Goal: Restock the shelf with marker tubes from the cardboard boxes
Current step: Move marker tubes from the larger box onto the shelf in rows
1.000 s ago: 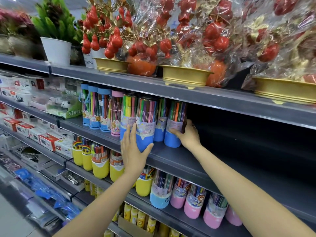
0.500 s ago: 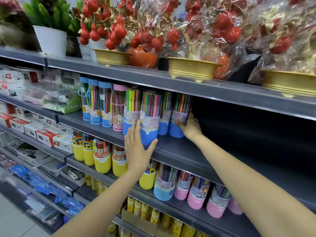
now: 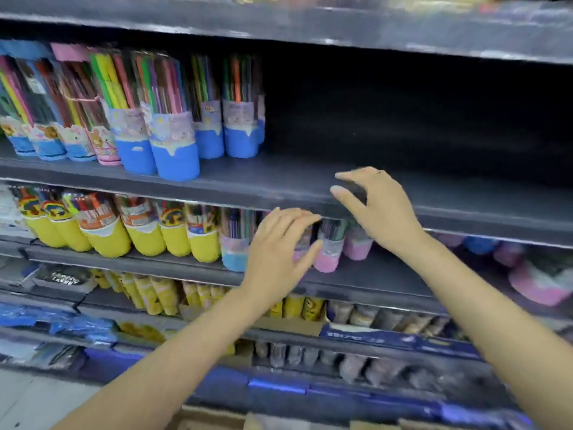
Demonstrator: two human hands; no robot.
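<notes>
Several blue-based marker tubes (image 3: 175, 131) stand in a row on the left half of the dark grey shelf (image 3: 279, 181); its right half is bare. My left hand (image 3: 279, 246) hovers with relaxed fingers in front of the shelf below, where yellow-based tubes (image 3: 105, 231) and pink-based tubes (image 3: 328, 249) stand. In front of the shelf's front edge my right hand (image 3: 375, 206) is held loosely curved and holds nothing. The frame is blurred by motion.
An upper shelf (image 3: 341, 29) runs across the top. Lower shelves hold small yellow packs (image 3: 155, 293) and blue packets (image 3: 80, 327). A strip of cardboard (image 3: 279, 422) shows at the bottom edge.
Both hands have come off the blue-based tubes and dropped down and to the right. The view has tilted downward, so the potted decorations above are out of sight.
</notes>
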